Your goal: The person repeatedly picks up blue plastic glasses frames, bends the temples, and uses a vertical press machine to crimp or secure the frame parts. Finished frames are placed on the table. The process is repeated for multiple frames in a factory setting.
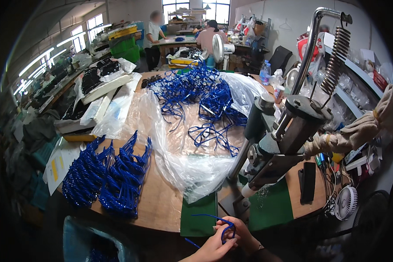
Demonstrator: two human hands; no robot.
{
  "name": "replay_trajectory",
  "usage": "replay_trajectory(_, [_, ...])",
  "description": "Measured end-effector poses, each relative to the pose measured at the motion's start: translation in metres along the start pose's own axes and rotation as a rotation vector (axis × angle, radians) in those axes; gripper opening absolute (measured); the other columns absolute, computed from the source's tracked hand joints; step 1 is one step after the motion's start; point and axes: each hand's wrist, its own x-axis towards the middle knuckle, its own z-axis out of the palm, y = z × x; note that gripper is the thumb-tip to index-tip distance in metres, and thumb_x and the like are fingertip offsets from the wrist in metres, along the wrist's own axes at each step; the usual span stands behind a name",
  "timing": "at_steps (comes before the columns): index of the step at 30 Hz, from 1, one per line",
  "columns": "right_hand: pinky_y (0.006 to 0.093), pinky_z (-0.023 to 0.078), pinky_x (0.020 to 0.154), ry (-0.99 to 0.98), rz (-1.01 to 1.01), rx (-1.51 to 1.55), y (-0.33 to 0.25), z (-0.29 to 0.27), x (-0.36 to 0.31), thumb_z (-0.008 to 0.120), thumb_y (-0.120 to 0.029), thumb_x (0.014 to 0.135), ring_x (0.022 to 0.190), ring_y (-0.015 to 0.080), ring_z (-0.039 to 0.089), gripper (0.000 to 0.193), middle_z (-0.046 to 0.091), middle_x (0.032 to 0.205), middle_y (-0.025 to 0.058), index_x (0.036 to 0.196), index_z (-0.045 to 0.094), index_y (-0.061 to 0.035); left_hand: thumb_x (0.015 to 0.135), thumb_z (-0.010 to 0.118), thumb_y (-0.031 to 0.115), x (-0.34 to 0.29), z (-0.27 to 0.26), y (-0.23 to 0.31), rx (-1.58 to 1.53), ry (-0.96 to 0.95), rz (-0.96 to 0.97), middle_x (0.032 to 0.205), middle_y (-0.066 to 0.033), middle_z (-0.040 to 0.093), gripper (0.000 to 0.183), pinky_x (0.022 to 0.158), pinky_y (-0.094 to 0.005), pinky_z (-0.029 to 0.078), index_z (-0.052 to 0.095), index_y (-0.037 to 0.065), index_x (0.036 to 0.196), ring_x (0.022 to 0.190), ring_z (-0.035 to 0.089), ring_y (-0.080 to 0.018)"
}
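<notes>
Close together at the front edge of the table, my left hand [215, 247] and my right hand [245, 239] are both closed around a thin, glossy blue strap [210, 215]. The strap loops up between my fingers, with one end reaching left over a green mat [198, 218] and another poking out below my left hand. Just beyond my hands stands a hand press [288, 131] with a coil spring [337, 59] and a cloth-wrapped lever [358, 129]. Its lower tip sits above a metal block [240, 205]. My fingers partly hide the strap's middle.
Neat bundles of blue straps [122, 183] lie at left; a tangled pile [205, 96] rests on clear plastic sheeting [174, 170]. A blue bin [76, 240] stands below the table's edge. A black bar [308, 183] and small white fan [346, 203] are at right. Two people work farther back.
</notes>
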Motion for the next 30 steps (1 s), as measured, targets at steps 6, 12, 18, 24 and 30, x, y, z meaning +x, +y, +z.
replay_trajectory(6, [0.0275, 0.046, 0.064, -0.215, -0.340, -0.770, -0.016, -0.024, -0.005, 0.048, -0.017, 0.086, 0.077, 0.0172, 0.055, 0.023, 0.058, 0.093, 0.0114, 0.102, 0.054, -0.0013, 0.088, 0.042, 0.004, 0.011, -0.003, 0.007, -0.158, -0.014, -0.072, 0.099, -0.0112, 0.052, 0.035, 0.066, -0.0249, 0.048, 0.032, 0.000, 0.122, 0.073, 0.056, -0.0119])
replay_trajectory(12, [0.0318, 0.046, 0.073, 0.204, -0.654, -1.492, -0.053, -0.053, -0.044, 0.061, -0.012, 0.077, 0.086, 0.0272, 0.056, 0.030, 0.053, 0.099, 0.0134, 0.104, 0.055, -0.0009, 0.086, 0.046, 0.002, 0.004, -0.008, 0.032, -0.170, 0.180, 0.006, 0.100, -0.0132, 0.053, 0.045, 0.069, -0.0288, 0.049, 0.031, 0.002, 0.128, 0.074, 0.058, -0.0152])
replay_trajectory(18, [0.0336, 0.045, 0.077, 0.590, -0.765, -1.757, -0.059, -0.098, -0.045, 0.060, -0.015, 0.078, 0.090, 0.0287, 0.053, 0.035, 0.051, 0.105, 0.0138, 0.108, 0.052, 0.0008, 0.085, 0.049, 0.001, 0.017, 0.000, 0.033, -0.255, 0.132, -0.010, 0.099, -0.0143, 0.053, 0.042, 0.069, -0.0255, 0.049, 0.031, 0.000, 0.124, 0.075, 0.058, -0.0133])
replay_trajectory(24, [0.0356, 0.044, 0.076, 0.629, -0.831, -2.122, -0.039, -0.097, -0.034, 0.061, -0.014, 0.074, 0.088, 0.0283, 0.050, 0.035, 0.050, 0.108, 0.0127, 0.106, 0.054, -0.0029, 0.084, 0.048, -0.002, 0.010, 0.003, 0.035, -0.302, 0.197, -0.024, 0.099, -0.0161, 0.054, 0.041, 0.068, -0.0267, 0.049, 0.032, 0.001, 0.122, 0.073, 0.060, -0.0159])
replay_trajectory(30, [0.0340, 0.043, 0.076, 0.621, -0.902, -1.787, -0.069, -0.097, -0.044, 0.061, -0.010, 0.075, 0.087, 0.0282, 0.053, 0.021, 0.055, 0.095, 0.0135, 0.094, 0.058, -0.0025, 0.084, 0.049, -0.001, 0.012, 0.007, 0.028, -0.336, 0.165, -0.015, 0.100, -0.0161, 0.053, 0.042, 0.069, -0.0265, 0.050, 0.031, 0.000, 0.122, 0.075, 0.060, -0.0157])
